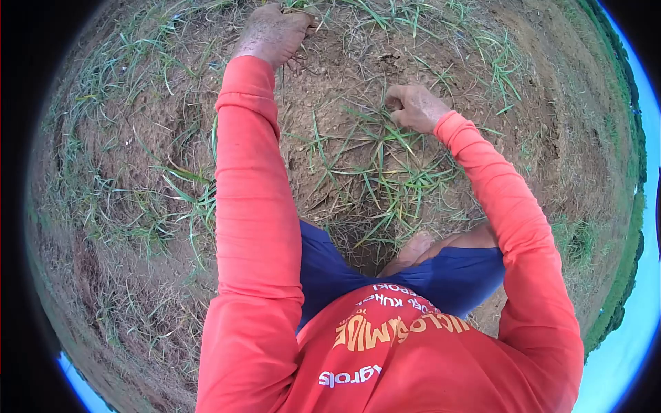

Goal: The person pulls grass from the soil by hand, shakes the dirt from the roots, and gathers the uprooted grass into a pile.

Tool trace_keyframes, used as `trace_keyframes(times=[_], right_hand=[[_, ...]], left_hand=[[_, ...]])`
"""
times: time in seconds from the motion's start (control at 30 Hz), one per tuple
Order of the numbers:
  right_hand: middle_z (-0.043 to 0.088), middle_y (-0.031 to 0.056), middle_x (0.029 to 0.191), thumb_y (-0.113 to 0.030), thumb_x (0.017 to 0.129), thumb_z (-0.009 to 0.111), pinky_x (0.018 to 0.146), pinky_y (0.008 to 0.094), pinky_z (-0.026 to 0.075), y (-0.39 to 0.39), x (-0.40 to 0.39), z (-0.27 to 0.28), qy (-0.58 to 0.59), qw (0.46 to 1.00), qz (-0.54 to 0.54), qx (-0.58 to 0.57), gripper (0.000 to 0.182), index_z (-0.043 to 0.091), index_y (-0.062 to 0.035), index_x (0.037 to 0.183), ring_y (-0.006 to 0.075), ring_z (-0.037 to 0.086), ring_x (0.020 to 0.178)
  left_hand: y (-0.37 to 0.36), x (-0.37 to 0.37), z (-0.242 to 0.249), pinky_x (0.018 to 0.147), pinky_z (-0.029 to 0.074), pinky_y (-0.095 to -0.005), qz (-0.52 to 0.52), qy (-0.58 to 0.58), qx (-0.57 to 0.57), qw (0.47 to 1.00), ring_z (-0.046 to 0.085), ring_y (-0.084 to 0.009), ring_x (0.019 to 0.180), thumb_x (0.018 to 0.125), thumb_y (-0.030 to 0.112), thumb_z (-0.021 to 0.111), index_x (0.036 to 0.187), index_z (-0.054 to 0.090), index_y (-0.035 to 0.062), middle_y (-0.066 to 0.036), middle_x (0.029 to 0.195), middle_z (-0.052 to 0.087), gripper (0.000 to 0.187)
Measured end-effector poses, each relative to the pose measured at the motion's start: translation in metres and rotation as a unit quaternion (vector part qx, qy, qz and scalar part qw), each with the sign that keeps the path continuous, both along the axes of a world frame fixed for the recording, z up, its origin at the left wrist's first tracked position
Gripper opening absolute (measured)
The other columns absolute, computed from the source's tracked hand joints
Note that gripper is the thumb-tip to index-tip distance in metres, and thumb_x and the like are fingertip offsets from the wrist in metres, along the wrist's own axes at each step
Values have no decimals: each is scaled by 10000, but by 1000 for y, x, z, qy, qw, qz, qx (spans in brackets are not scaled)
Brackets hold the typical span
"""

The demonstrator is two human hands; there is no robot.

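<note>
My left hand [274, 33] reaches out at the top of the view, low over the soil, its fingers curled together. Thin dark strands like roots hang below it, and what it grips is too small to tell. Nearer to me, on the right, my right hand [414, 108] is closed at the edge of a tuft of green grass [379, 141], thumb and fingers bent inward. Anything between those fingers is hidden. Both hands look dusty with soil.
Brown soil [310, 96] with scattered grass tufts [196, 196] and dry stalks surrounds me. A bare foot [415, 248] stands below the grass between my knees, under blue shorts [454, 279]. A green strip of plants [632, 227] and sky lie at the far right.
</note>
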State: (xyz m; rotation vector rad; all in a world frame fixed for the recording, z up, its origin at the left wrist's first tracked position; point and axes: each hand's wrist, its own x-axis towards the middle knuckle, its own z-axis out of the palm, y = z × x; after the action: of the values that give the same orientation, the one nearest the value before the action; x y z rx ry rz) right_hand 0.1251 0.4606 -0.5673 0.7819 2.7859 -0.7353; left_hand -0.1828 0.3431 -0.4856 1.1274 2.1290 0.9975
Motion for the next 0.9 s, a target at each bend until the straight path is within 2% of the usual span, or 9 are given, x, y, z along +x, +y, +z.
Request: trace_keyframes(times=[0.03,0.13,0.17,0.27,0.3,0.4,0.47,0.8,0.9], right_hand=[[721,164,968,-189,826,711,830,421,554,-11,6,-9,20,1000,-17,-9,346,685,-27,1131,334,706,911],[727,186,949,-240,846,718,817,448,554,-37,9,-21,82,993,-67,43,299,709,-38,1067,365,707,908],[728,194,941,-258,853,719,810,460,554,-45,7,-23,103,988,-83,74,287,717,-43,1043,377,707,905],[706,263,1048,-288,880,707,872,507,547,-64,-7,-14,1,978,-201,55,312,708,-17,1035,438,685,988],[711,263,1021,-299,885,709,866,516,549,-62,-6,-19,25,979,-193,57,318,711,-18,1033,462,681,977],[715,252,959,-283,881,713,843,519,552,-59,1,-26,74,975,-208,13,290,715,-13,985,458,689,936],[712,249,926,-253,883,706,820,511,555,-64,-2,-29,89,972,-206,70,256,717,-7,956,450,693,906],[722,207,903,-174,863,692,778,458,555,-65,17,-23,184,966,-168,65,162,734,-24,906,388,704,846],[721,177,843,-186,906,698,714,384,541,-62,24,-21,205,964,-152,75,188,734,-2,918,304,712,766]], left_hand=[[-17,26,32,776,533,-356,11,-24,29,999,663,-234,829,830,212,659,1299,660,53,-137,948,738,496],[-8,34,20,756,531,-363,32,-4,147,989,656,-235,807,813,200,657,1172,711,19,-139,895,729,405],[-6,42,20,768,530,-366,38,-60,207,976,653,-231,829,784,200,667,1202,696,13,-139,923,728,459],[3,42,17,789,529,-369,18,-11,106,994,654,-231,865,764,208,676,1261,665,12,-138,972,729,534],[1,46,18,793,530,-373,8,-3,133,991,656,-239,875,762,209,675,1273,657,11,-144,983,729,548],[-2,50,15,802,534,-382,9,31,180,983,664,-261,898,759,211,671,1300,641,10,-163,1002,730,578],[6,41,2,802,537,-388,39,65,163,984,669,-276,903,760,211,667,1303,639,11,-178,998,731,580],[-3,42,17,805,541,-396,24,-9,99,995,677,-286,899,802,236,645,1199,682,1,-202,972,725,463],[-11,42,26,819,544,-406,22,-9,98,995,687,-305,915,799,241,648,1201,683,-1,-217,986,729,471]])
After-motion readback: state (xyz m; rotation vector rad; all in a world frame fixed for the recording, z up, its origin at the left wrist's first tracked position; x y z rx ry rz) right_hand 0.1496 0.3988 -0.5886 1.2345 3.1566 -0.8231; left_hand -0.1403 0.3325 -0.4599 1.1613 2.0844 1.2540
